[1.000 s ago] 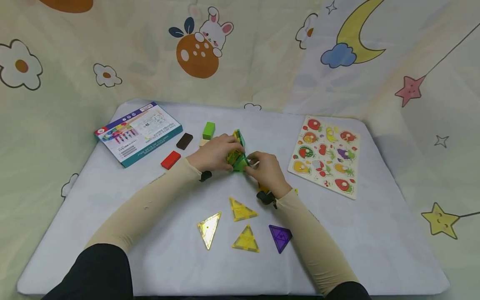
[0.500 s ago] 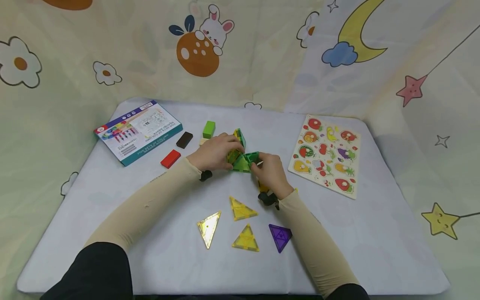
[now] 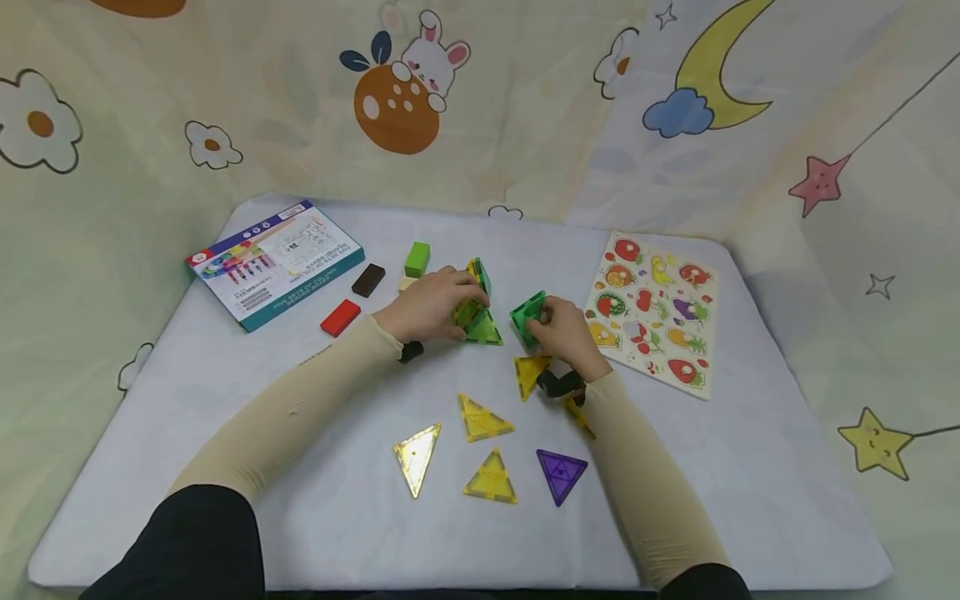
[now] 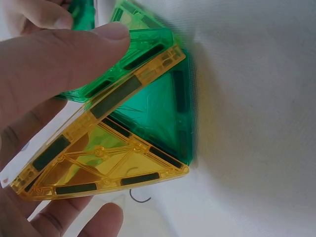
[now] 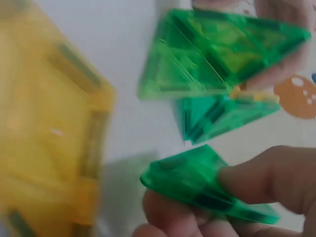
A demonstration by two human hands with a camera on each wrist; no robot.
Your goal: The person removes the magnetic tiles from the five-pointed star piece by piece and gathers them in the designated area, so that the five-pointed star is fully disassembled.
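Gripping a green triangle tile [image 3: 529,317], the right hand [image 3: 564,333] pinches it in its fingertips just above the tabletop [image 3: 750,467] in the head view, slightly apart from the tile cluster [image 3: 474,310] to its left. The left hand [image 3: 429,305] curls its fingers over that cluster of green and yellow tiles, holding it against the tabletop. A yellow triangle [image 3: 529,372] lies just below the right hand, and three more yellow triangles and a purple triangle [image 3: 560,473] lie nearer the person. A fruit puzzle board [image 3: 654,310] sits to the right; a box [image 3: 274,263] and some coloured blocks sit to the left.

From the left wrist, the left hand [image 4: 44,79] has its thumb pressed on the green edge of the tile cluster [image 4: 128,128], fingers under the yellow panel.

From the right wrist, the right hand [image 5: 237,197] pinches the green triangle tile [image 5: 197,182] between thumb and fingers, the tile cluster [image 5: 222,69] beyond it, not touching.
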